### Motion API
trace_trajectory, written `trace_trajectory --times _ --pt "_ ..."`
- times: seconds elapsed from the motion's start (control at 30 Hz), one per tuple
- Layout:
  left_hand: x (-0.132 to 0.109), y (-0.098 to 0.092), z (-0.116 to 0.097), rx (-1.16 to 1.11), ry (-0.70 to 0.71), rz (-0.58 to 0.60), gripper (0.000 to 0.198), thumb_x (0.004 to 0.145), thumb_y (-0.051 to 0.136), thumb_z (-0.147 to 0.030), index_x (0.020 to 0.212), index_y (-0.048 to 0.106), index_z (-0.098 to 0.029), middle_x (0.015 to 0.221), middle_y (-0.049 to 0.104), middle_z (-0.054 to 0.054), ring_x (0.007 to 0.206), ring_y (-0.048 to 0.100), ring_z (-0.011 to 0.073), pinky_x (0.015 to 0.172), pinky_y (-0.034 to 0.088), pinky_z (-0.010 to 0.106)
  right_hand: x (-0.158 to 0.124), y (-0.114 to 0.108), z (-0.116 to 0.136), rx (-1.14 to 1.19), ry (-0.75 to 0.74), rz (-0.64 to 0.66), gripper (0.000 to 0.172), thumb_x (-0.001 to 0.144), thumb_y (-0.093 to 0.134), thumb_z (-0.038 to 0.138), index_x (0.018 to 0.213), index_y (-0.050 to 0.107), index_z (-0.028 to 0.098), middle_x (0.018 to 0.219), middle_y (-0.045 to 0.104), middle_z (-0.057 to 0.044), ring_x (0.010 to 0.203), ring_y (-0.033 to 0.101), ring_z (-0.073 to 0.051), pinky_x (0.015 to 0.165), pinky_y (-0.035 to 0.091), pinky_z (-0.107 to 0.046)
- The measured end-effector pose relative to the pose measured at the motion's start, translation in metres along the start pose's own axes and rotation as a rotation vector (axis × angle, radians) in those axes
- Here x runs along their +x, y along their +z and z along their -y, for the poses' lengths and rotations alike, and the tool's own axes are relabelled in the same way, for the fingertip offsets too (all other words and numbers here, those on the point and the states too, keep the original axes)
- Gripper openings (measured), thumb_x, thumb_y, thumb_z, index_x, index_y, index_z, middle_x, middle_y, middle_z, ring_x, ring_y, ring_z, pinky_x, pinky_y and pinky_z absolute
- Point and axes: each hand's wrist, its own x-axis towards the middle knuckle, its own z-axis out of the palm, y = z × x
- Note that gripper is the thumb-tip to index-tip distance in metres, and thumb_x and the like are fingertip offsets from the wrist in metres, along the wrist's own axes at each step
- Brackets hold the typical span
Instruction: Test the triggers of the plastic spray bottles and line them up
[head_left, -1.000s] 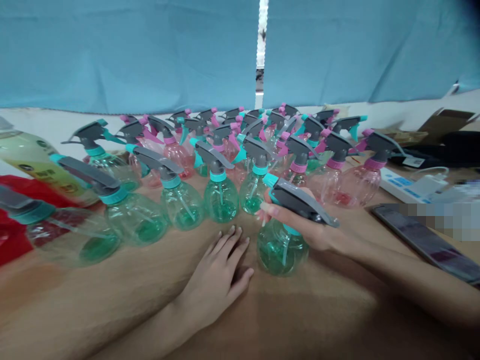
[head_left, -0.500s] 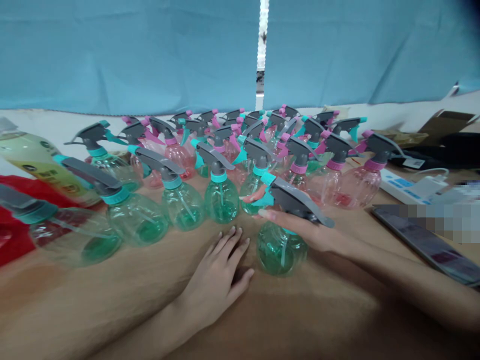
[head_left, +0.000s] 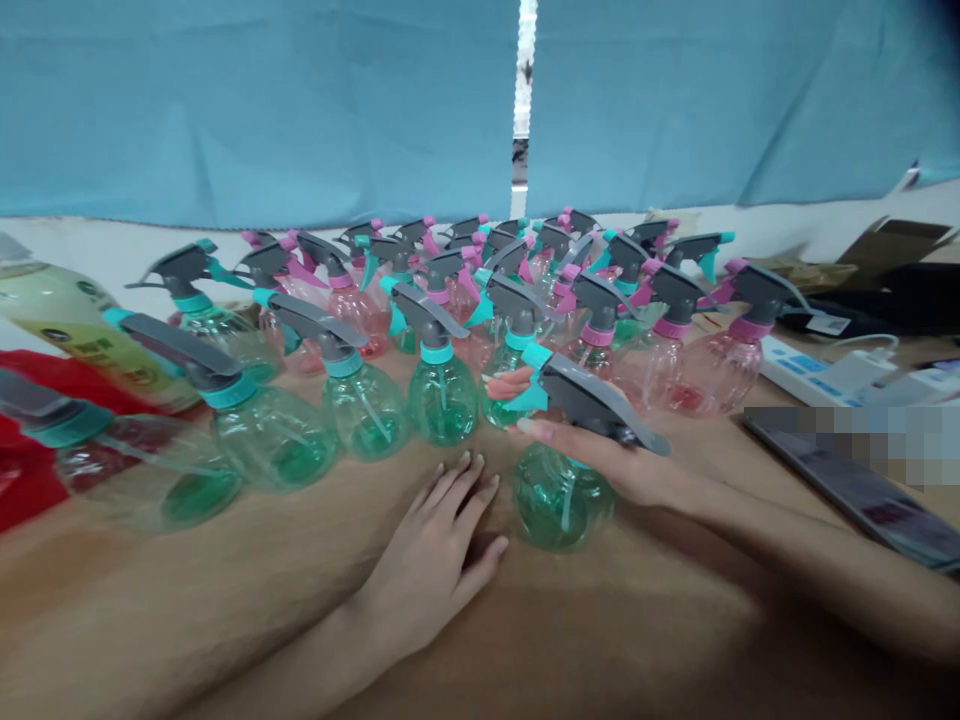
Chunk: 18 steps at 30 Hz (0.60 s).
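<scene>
My right hand point(head_left: 626, 465) is around the neck of a green spray bottle point(head_left: 564, 505) that stands upright on the wooden table. Its thumb passes in front of the neck, and the other fingertips show beyond the turquoise trigger; the rest of the fingers are hidden behind the grey spray head point(head_left: 592, 395). Palm down, my left hand point(head_left: 439, 545) lies flat on the table to the left of this bottle, fingers spread and holding nothing. Just beyond the left fingertips stands another green spray bottle point(head_left: 444, 405) with a turquoise collar.
Several green and pink spray bottles point(head_left: 712, 370) fill the table's far side. At the left are a large labelled bottle point(head_left: 82, 320) and a red object point(head_left: 30, 440). A phone point(head_left: 847, 490) and a white power strip point(head_left: 806, 370) lie at the right. A blue cloth point(head_left: 300, 110) hangs behind.
The fingertips of my right hand have shifted slightly beside the trigger, with more of them showing together now. The held bottle and my left hand stay in place.
</scene>
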Motion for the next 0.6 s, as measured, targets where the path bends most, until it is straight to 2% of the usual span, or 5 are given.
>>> trace_trajectory --times 0.37,0.6 --pt "-0.0014 0.0000 0.0006 0.002 0.005 -0.003 0.050 0.098 0.043 -0.040 0.137 0.046 -0.010 0.148 0.041 0.015 0.138 0.035 0.0276 0.112 0.030 0.048 -0.0010 -0.0001 0.0010 -0.003 0.007 -0.012 0.029 0.086 0.063 0.037 0.113 0.061 0.028 0.076 0.061 0.002 0.064 0.056 -0.015 0.066 0.050 -0.032" --pt "-0.0004 -0.0002 0.0004 -0.030 0.000 -0.006 0.049 0.098 0.043 -0.041 0.137 0.045 -0.012 0.148 0.040 0.015 0.138 0.034 0.0283 0.111 0.030 0.049 -0.0009 -0.0005 0.0024 0.036 0.016 0.022 0.032 0.087 0.062 0.037 0.117 0.060 0.027 0.091 0.065 -0.001 0.073 0.060 -0.016 0.078 0.051 -0.035"
